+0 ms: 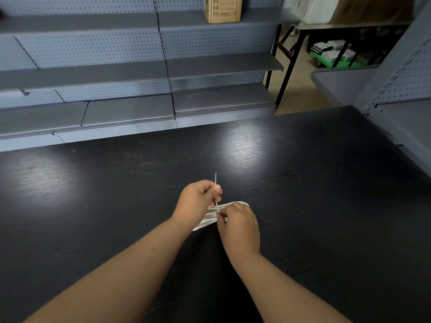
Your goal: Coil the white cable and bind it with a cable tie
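Note:
The white cable lies as a flat coil of several loops on the black table, mostly hidden between my hands. A thin white cable tie crosses the coil's middle, and its free tail sticks up past my fingers. My left hand pinches that tail between thumb and fingers just above the coil. My right hand rests over the coil's right half and pinches the coil where the tie crosses it.
Grey pegboard shelving runs along the table's far edge, with a cardboard box on an upper shelf. A second shelf unit stands at the right. A folding table with boxes is at the back right.

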